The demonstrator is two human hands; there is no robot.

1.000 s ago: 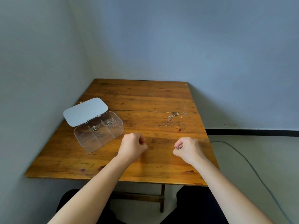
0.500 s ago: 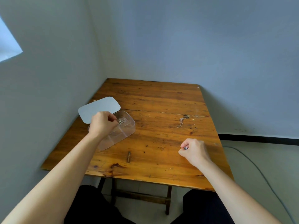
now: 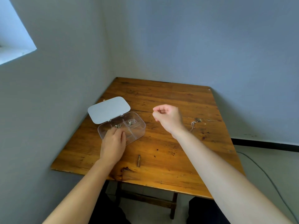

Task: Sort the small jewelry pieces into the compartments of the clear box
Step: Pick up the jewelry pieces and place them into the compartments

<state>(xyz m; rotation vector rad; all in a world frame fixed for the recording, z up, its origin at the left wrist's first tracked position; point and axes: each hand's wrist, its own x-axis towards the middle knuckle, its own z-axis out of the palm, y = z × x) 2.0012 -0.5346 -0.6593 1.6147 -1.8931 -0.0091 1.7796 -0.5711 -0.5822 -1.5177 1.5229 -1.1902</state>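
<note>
Left hand [image 3: 113, 143] rests spread on the clear plastic compartment box [image 3: 139, 126], holding nothing visible; right hand [image 3: 168, 118] curled, contents untellable; two compartments filled, one silver chain [image 3: 193, 125] left on the wooden table [image 3: 169, 151]

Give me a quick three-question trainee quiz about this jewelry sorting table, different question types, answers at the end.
1. True or false: the lid of the clear box is closed.
2. Which hand rests on the box? A) left hand B) right hand
3. Fill in: a loose chain lies on the wooden table to the ___ of the raised hand.

Key: 1 false; 2 A; 3 right.
</note>
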